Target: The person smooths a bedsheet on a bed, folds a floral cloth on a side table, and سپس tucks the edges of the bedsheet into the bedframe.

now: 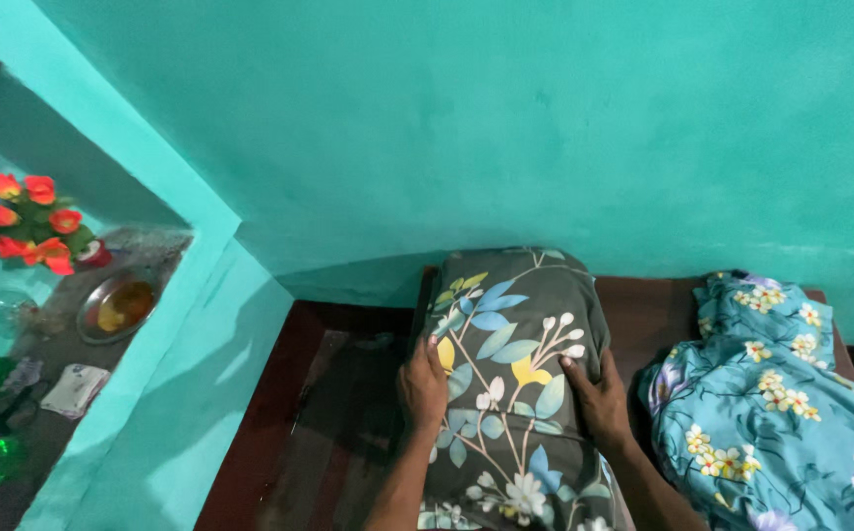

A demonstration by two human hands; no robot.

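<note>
Grey floral fabric pillow (510,374) lies lengthwise toward the wall; left hand (423,385) and right hand (599,395) flank it equally. Fingers spread, pressed flat on its sides.

Both hands press a grey floral pillow (510,364) on a dark wooden surface (289,433): left hand (423,383) and right hand (599,398) at its sides. A blue floral cloth (771,413) lies just beside it.

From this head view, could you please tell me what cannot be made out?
- Pillow: near end cut off by the bottom edge.
- Left hand and right hand: palms hidden against the pillow.
- Blue cloth: cut off at the right edge.
- Metal dish: contents too small.
</note>
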